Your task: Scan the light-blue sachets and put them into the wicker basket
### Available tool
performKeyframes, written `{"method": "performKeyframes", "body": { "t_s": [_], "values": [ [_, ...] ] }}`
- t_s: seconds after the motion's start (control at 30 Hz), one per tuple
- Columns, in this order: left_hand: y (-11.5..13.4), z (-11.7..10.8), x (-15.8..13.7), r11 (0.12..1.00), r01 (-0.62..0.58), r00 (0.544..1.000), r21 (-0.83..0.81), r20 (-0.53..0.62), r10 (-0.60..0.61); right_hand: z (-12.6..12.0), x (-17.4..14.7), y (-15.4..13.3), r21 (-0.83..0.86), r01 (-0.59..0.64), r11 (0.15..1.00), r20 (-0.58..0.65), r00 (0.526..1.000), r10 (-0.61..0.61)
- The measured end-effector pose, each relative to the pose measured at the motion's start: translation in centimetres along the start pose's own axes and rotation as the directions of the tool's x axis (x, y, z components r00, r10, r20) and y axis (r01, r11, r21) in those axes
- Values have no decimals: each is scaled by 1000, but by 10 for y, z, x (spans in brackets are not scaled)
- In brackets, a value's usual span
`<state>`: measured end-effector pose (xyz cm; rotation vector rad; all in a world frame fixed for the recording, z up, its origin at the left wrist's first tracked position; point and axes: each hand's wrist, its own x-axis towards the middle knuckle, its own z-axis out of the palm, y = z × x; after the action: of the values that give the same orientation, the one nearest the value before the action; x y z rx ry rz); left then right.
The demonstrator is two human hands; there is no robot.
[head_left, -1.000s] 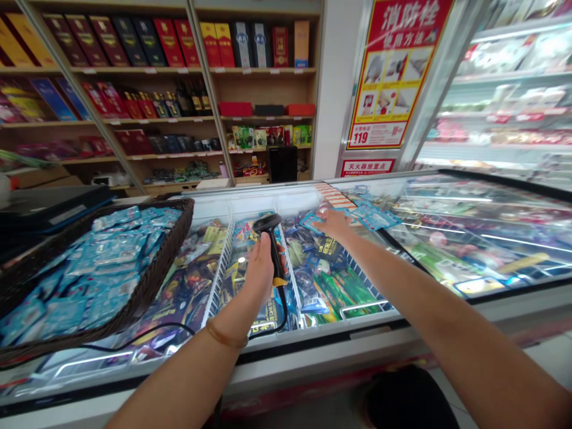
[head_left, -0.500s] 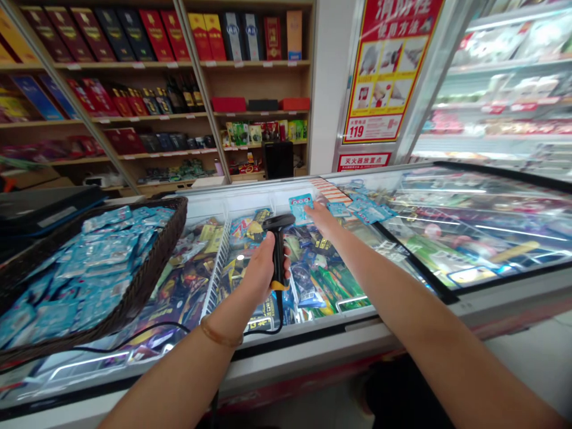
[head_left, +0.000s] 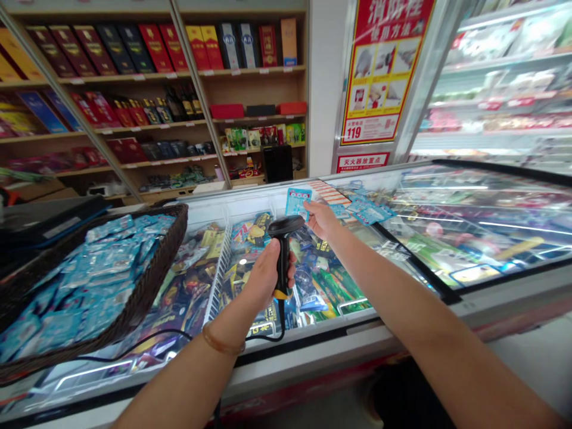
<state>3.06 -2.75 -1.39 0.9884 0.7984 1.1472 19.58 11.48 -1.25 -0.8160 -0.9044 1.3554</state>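
Observation:
My left hand [head_left: 267, 271] is wrapped round the handle of a black barcode scanner [head_left: 283, 253] with a yellow base, its cable trailing below. The scanner's head points toward a light blue packet [head_left: 297, 202], which my right hand [head_left: 322, 218] pinches by its right edge, upright above the freezer glass. More blue packets [head_left: 369, 210] lie on the glass to the right of that hand. On the left, a dark wicker basket [head_left: 154, 280] is filled with similar blue packets [head_left: 105, 253].
Under the glass of the chest freezer [head_left: 357, 330] are packaged goods split by a white wire divider [head_left: 218, 271]. A dark flat device [head_left: 49, 220] stands behind the basket. Shelves of boxes [head_left: 261, 68] line the back wall. A lit cooler [head_left: 504, 95] stands at the right.
The scanner has moved slightly right and is still in my left hand. My right hand has raised the packet a little and tilted it more upright. The camera view has shifted slightly.

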Motion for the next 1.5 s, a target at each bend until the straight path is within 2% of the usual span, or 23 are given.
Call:
{"method": "performKeyframes", "body": {
  "t_s": [0.17,0.47,0.67,0.77,0.83,0.9,0.97,1.07,1.13,1.27,1.33,1.4,1.5],
  "values": [
    [2,3,-2,999,-32,999,-10,23,32,3,-1,-1,47,-2,999,-12,1000,2],
    [0,-1,-2,998,-8,997,64,71,3,3,0,-2,99,5,995,-5,1000,-4],
    [-6,-3,2,999,-32,997,40,66,30,0,4,3,72,20,997,-27,999,-19],
    [-9,-4,5,997,-59,998,45,-6,59,-2,6,9,75,-1,997,-118,993,9],
    [-5,-4,5,996,-75,990,39,-115,79,2,7,15,63,-51,997,-193,979,62],
    [6,-6,4,996,-93,963,4,-255,91,12,8,20,35,-113,993,-232,966,118],
    [24,-13,0,990,-130,918,-56,-383,99,31,9,25,-8,-156,988,-207,967,151],
    [58,-34,-12,965,-232,845,-123,-516,137,78,13,29,-99,-187,977,-77,981,180],
    [80,-56,-23,940,-315,788,-131,-589,182,118,14,32,-159,-185,970,26,981,192],
    [118,-106,-48,885,-455,634,-96,-733,247,209,11,45,-250,-170,953,176,960,217],
    [130,-129,-60,861,-505,551,-61,-790,267,254,6,55,-279,-185,942,186,952,242],
    [139,-147,-69,842,-538,488,-34,-827,279,292,0,66,-277,-202,939,208,942,264],
    [144,-164,-79,829,-559,436,-21,-858,272,330,-7,81,-281,-220,934,277,914,298]
  ]
}}
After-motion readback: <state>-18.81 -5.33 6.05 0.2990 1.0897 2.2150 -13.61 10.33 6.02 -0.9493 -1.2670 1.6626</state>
